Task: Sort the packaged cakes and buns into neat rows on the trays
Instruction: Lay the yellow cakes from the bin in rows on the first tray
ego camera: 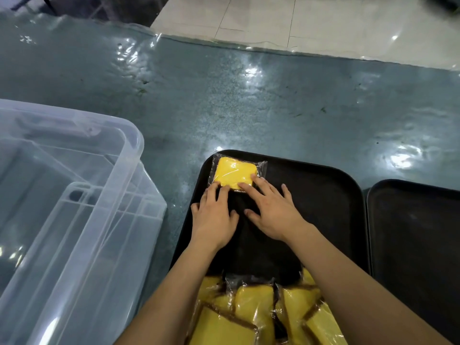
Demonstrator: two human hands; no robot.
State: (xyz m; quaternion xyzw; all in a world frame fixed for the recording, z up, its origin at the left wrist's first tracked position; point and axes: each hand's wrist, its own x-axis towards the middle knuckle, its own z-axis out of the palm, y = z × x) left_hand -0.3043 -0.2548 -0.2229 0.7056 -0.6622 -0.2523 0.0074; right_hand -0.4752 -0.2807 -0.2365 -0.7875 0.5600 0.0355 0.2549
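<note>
A yellow square cake in a clear wrapper (234, 172) lies flat in the far left corner of a black tray (323, 195). My left hand (215, 215) and my right hand (270, 210) lie side by side on the tray, fingers straight, their fingertips touching the cake's near edge. A heap of several wrapped yellow cakes with brown crusts (251, 310) sits at the tray's near end, between my forearms.
A second black tray (418, 232) lies to the right, touching the first. A big clear plastic tub (74, 207) stands at the left. The table carries a glossy teal plastic cover (224, 95); beyond its far edge is a tiled floor.
</note>
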